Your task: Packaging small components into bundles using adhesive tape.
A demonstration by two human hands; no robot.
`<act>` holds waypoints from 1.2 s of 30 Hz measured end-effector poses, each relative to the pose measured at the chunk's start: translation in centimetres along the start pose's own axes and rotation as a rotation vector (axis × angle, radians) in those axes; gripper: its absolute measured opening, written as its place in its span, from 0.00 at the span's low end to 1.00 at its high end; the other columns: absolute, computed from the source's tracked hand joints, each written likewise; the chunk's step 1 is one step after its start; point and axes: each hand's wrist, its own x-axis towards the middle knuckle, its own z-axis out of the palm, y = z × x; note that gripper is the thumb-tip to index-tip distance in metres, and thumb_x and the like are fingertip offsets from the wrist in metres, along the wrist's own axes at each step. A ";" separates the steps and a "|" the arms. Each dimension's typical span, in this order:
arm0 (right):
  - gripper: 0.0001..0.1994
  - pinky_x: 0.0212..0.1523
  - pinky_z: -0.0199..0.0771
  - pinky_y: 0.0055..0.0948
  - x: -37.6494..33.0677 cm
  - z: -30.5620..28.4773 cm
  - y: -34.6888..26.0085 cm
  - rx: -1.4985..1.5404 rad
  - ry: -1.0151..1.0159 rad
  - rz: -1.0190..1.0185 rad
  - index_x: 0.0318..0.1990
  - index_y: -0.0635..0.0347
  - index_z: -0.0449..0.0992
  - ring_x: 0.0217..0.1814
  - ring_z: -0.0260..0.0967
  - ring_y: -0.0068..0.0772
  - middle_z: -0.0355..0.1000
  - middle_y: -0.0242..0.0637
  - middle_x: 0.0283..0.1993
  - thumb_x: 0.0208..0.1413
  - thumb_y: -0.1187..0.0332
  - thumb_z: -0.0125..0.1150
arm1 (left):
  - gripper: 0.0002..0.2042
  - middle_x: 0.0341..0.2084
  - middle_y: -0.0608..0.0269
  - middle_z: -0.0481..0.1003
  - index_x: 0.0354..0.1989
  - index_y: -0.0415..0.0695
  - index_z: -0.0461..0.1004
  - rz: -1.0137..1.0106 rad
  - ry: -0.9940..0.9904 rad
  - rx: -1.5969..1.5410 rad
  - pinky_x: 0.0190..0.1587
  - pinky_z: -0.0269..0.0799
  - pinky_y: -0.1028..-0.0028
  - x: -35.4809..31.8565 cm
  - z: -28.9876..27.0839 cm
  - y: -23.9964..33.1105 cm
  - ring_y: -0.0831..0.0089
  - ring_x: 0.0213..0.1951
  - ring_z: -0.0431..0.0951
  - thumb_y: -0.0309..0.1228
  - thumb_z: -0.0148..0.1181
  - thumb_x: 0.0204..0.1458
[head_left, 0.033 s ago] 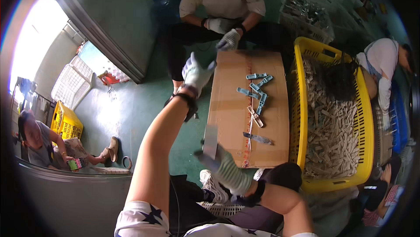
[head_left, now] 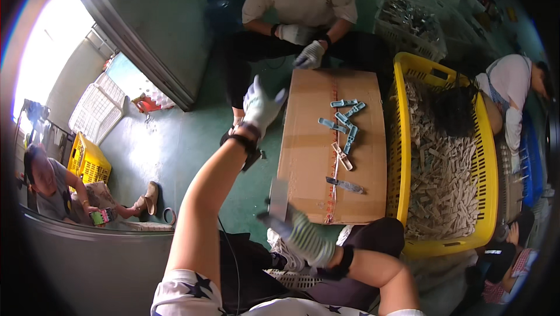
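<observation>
- Flat grey metal piece (head_left: 279,198): pinched upright in R hand (head_left: 300,235), just off the near-left corner of the cardboard box (head_left: 309,158), over the floor gap.
- R hand: striped knit glove, fingers closed on the piece's lower end; black wrist strap behind it.
- L hand (head_left: 261,106): white glove, fingers spread, holds nothing, raised in the air just left of the box's left edge; black strap at wrist.
- Work surface: box top, flat brown cardboard w/ a red-marked tape seam down the centre. It sits on a green floor (head_left: 169,141).
- On the box: approx. 5 light-blue flat parts (head_left: 344,120) clustered near the seam, upper half; 1 pale part (head_left: 342,156) below them; 1 dark blade-like piece (head_left: 345,185) nearer the person. Exact blue count uncertain, parts overlap.
- Box edges: R edge touches the yellow crate (head_left: 399,158); far edge meets a second person's gloved hands (head_left: 310,55); L edge faces open floor.
- Yellow crate: 1 unit, slotted walls, heaped w/ many pale small parts, uncountable.
- Open room: floor left of the box, between box and the grey metal door (head_left: 151,30), is the widest free zone; only the L arm crosses it.
- People other than the wearer: 3 — 1 seated at far end, 1 at right by the crate, 1 at lower left.
- Further crates: 1 small yellow (head_left: 87,161) and 1 white (head_left: 96,109) at left; 1 pale crate (head_left: 408,21) w/ metal parts behind.
</observation>
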 end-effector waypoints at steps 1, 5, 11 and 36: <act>0.16 0.38 0.69 0.24 -2.1 1.3 1.4 0.004 -0.044 -0.008 0.47 0.60 0.70 0.36 0.66 0.21 0.72 0.29 0.38 0.57 0.60 0.63 | 0.48 0.60 0.40 0.61 0.68 0.37 0.49 0.034 0.034 -0.014 0.62 0.60 0.57 -2.9 -2.9 -1.9 0.47 0.62 0.61 0.52 0.66 0.45; 0.12 0.35 0.68 0.23 -6.1 1.8 10.4 -0.174 -0.125 0.330 0.44 0.59 0.74 0.35 0.67 0.19 0.74 0.28 0.37 0.59 0.61 0.61 | 0.45 0.60 0.39 0.61 0.68 0.37 0.49 -0.019 -0.202 -0.197 0.65 0.56 0.60 -16.2 -7.4 -10.8 0.50 0.63 0.60 0.46 0.67 0.47; 0.10 0.30 0.67 0.23 -5.2 2.4 11.3 0.083 0.048 0.477 0.35 0.56 0.75 0.28 0.66 0.20 0.71 0.27 0.30 0.60 0.59 0.58 | 0.36 0.64 0.47 0.58 0.69 0.39 0.50 -0.502 -0.554 -1.001 0.66 0.55 0.67 -32.8 -7.5 -14.6 0.61 0.66 0.58 0.33 0.62 0.56; 0.14 0.46 0.75 0.31 -5.8 0.1 20.2 0.191 0.227 0.338 0.44 0.61 0.76 0.40 0.75 0.32 0.77 0.37 0.38 0.58 0.59 0.61 | 0.27 0.49 0.55 0.72 0.63 0.37 0.60 -0.565 -0.508 -1.148 0.52 0.71 0.73 -36.3 -1.9 -19.3 0.70 0.47 0.74 0.26 0.59 0.54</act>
